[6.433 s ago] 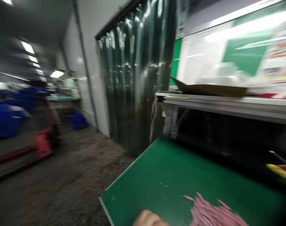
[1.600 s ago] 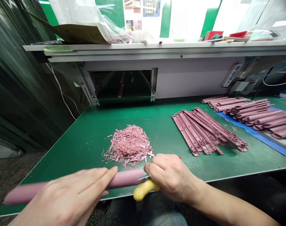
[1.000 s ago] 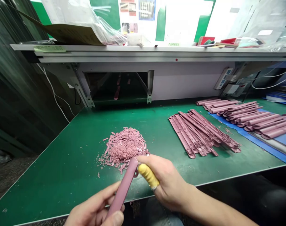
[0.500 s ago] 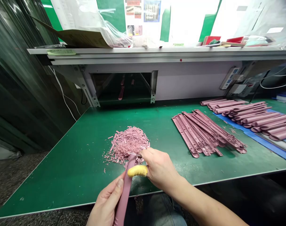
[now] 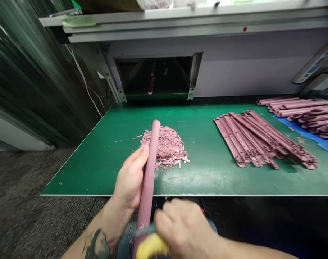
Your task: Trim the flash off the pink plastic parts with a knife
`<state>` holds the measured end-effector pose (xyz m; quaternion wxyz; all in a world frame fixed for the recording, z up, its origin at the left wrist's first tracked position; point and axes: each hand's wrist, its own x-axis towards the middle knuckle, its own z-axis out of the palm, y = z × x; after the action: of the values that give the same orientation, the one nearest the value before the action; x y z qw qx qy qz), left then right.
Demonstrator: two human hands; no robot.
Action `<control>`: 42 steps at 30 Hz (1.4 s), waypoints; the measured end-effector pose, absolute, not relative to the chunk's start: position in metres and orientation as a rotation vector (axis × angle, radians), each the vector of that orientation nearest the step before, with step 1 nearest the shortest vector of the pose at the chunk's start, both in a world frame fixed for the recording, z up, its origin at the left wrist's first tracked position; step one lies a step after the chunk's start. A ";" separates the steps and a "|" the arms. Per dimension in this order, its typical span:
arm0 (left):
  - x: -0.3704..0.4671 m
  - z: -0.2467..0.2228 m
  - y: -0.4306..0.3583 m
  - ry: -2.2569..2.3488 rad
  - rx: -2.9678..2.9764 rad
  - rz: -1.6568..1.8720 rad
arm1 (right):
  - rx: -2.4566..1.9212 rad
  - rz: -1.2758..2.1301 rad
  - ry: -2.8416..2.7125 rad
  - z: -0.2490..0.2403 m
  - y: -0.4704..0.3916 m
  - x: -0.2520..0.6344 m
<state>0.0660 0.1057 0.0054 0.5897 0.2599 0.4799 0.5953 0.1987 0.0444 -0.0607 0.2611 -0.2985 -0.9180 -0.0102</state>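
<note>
My left hand [image 5: 131, 176] is wrapped around the middle of a long mauve-pink plastic strip [image 5: 151, 158], smooth and rounded on the side facing me. The strip points away from me, its far tip above a heap of pink shavings and offcuts [image 5: 171, 145]. At its near end my right hand [image 5: 180, 226] is closed and smeared by motion, with a yellow finger cot [image 5: 153, 246] on the thumb. A blurred grey thin blade-like tool [image 5: 146, 229] lies across the strip beside the right fingers; its exact form cannot be made out.
On the green table [image 5: 196, 180], a pile of flat pink strips [image 5: 250, 140] lies to the right. More rounded pink strips [image 5: 312, 113] sit behind it on a blue sheet [image 5: 315, 135]. A shelf [image 5: 180, 23] crosses above, with a dark opening [image 5: 169, 77] below it.
My right hand has moved from the strip's far tip down to its near end, towards me. The strip's far tip has risen in view, and the camera has tilted downward.
</note>
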 end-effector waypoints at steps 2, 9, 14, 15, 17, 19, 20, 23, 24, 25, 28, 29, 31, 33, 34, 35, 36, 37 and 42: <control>0.060 0.010 0.122 1.072 0.616 1.433 | -0.687 0.000 -2.497 -0.084 0.022 0.192; 0.047 0.006 0.131 0.979 0.619 1.403 | -0.817 0.401 -2.266 -0.072 0.057 0.220; 0.054 -0.019 0.107 1.068 0.650 1.310 | -1.032 0.421 -2.112 -0.034 0.132 0.233; 0.056 -0.024 0.101 1.095 0.642 1.273 | -1.058 0.389 -2.121 -0.031 0.141 0.232; 0.061 -0.032 0.091 1.139 0.646 1.198 | -1.124 0.307 -2.149 -0.028 0.153 0.229; 0.065 -0.036 0.083 1.154 0.656 1.148 | -1.193 0.229 -2.191 -0.024 0.158 0.227; 0.067 -0.036 0.079 1.140 0.649 1.134 | -1.224 0.195 -2.216 -0.022 0.158 0.226; 0.070 -0.037 0.074 1.039 0.553 1.171 | -1.269 0.117 -2.295 -0.017 0.155 0.226; 0.071 -0.038 0.073 1.005 0.517 1.202 | -1.271 0.092 -2.313 -0.017 0.153 0.227; 0.070 -0.040 0.073 0.982 0.491 1.229 | -1.269 0.069 -2.325 -0.016 0.152 0.227; 0.068 -0.045 0.074 0.950 0.489 1.242 | -1.263 0.011 -2.323 -0.016 0.147 0.229; 0.067 -0.045 0.074 0.941 0.508 1.241 | -1.253 -0.002 -2.325 -0.015 0.145 0.229; 0.066 -0.044 0.076 0.935 0.543 1.265 | -1.202 -0.009 -2.359 -0.016 0.135 0.226; 0.067 -0.039 0.082 0.943 0.566 1.291 | -1.102 0.003 -2.415 -0.021 0.118 0.220; 0.067 -0.035 0.088 0.952 0.568 1.304 | -1.039 0.016 -2.443 -0.025 0.106 0.216; 0.068 -0.032 0.095 0.949 0.577 1.313 | -0.976 0.038 -2.472 -0.031 0.091 0.211; 0.067 -0.028 0.104 0.936 0.581 1.348 | -0.906 0.071 -2.514 -0.038 0.074 0.207; 0.066 -0.025 0.113 0.916 0.582 1.403 | -0.827 0.105 -2.562 -0.046 0.057 0.203; 0.054 -0.013 0.147 0.876 0.505 1.544 | -0.396 0.403 -2.660 -0.075 0.010 0.204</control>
<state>0.0537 0.1474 -0.0129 0.6038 0.2181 0.3784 0.6669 0.2040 0.0096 -0.0748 0.2097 -0.1422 -0.9565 0.1449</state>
